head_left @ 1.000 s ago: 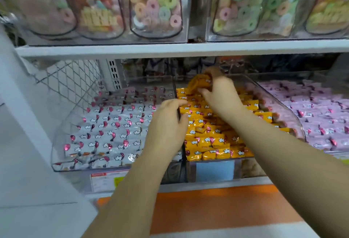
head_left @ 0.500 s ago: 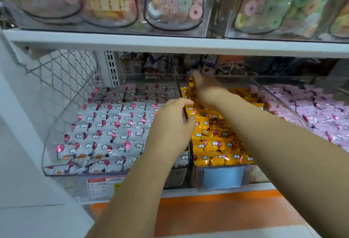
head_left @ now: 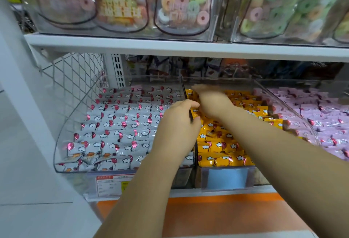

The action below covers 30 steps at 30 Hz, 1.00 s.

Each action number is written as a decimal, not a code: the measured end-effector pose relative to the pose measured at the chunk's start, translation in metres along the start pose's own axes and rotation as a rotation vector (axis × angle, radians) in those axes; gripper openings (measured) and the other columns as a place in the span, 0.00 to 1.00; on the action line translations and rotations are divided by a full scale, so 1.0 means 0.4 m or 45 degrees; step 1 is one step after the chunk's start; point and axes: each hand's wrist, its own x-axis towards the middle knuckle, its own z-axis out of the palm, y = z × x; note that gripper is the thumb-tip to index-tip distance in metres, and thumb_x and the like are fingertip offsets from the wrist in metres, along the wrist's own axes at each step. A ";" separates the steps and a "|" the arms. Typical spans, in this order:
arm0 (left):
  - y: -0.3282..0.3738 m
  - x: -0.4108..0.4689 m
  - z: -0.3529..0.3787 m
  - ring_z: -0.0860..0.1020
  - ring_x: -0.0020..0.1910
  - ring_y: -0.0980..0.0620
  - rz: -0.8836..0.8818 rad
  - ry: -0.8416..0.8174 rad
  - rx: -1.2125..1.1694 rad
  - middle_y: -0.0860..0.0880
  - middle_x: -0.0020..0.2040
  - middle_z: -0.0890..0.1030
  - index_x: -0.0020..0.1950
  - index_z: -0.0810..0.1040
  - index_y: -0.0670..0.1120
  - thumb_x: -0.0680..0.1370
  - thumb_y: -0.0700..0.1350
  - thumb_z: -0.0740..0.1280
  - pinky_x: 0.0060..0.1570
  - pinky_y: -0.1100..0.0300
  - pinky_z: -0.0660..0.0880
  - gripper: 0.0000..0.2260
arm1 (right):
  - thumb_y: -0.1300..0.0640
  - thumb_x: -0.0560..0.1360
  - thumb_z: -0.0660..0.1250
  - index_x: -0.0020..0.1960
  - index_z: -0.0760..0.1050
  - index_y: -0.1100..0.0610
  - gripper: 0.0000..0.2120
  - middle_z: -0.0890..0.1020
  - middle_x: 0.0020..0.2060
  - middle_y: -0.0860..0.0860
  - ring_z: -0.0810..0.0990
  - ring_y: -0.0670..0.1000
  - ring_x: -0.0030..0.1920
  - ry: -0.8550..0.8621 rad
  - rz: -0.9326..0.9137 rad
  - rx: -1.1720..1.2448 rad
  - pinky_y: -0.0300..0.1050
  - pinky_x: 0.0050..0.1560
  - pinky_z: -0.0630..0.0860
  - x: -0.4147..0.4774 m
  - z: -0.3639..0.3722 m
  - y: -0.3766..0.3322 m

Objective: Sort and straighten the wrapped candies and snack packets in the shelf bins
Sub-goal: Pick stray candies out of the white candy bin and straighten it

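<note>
Yellow candies (head_left: 219, 143) beneath right hand (head_left: 211, 102); left hand (head_left: 175, 130) apparently grips divider (head_left: 184, 91).

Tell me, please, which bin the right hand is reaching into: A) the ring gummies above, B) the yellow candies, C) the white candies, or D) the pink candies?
B: the right hand lies over the yellow candies in the middle bin.

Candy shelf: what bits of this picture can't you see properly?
All in the head view:
Right hand: fingertips buried among the yellow candies; holding one or not, cannot tell.
Left hand: grips the bin wall; its back hides the fingertips.
Price label: print too small.
Packets at the back: dark and blurred under the shelf.
Pink candies: cut off by the right edge.
</note>
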 end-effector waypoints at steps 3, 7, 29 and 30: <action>-0.004 -0.003 0.000 0.70 0.64 0.57 0.008 -0.010 -0.007 0.55 0.66 0.73 0.66 0.72 0.52 0.79 0.45 0.62 0.54 0.69 0.62 0.15 | 0.67 0.76 0.58 0.68 0.65 0.59 0.21 0.75 0.61 0.59 0.75 0.57 0.58 -0.147 0.015 0.132 0.46 0.55 0.73 0.004 0.017 0.009; -0.010 -0.006 -0.002 0.71 0.61 0.60 0.023 -0.022 -0.027 0.55 0.66 0.73 0.66 0.72 0.52 0.79 0.46 0.63 0.54 0.70 0.62 0.15 | 0.65 0.78 0.57 0.71 0.62 0.59 0.21 0.73 0.64 0.58 0.74 0.57 0.61 -0.308 0.061 0.193 0.46 0.58 0.72 0.012 -0.003 0.008; -0.060 -0.108 -0.089 0.74 0.50 0.59 0.009 0.192 0.016 0.56 0.57 0.77 0.61 0.77 0.52 0.79 0.45 0.62 0.49 0.63 0.69 0.11 | 0.60 0.76 0.63 0.66 0.72 0.54 0.18 0.78 0.57 0.56 0.74 0.58 0.55 0.242 0.197 0.297 0.48 0.52 0.72 -0.345 -0.055 0.123; -0.075 -0.121 -0.109 0.74 0.51 0.59 -0.013 0.241 0.020 0.55 0.57 0.77 0.60 0.77 0.52 0.79 0.44 0.62 0.50 0.61 0.70 0.11 | 0.61 0.76 0.63 0.66 0.72 0.54 0.18 0.78 0.56 0.56 0.74 0.57 0.55 0.283 0.159 0.302 0.48 0.53 0.72 -0.347 -0.064 0.113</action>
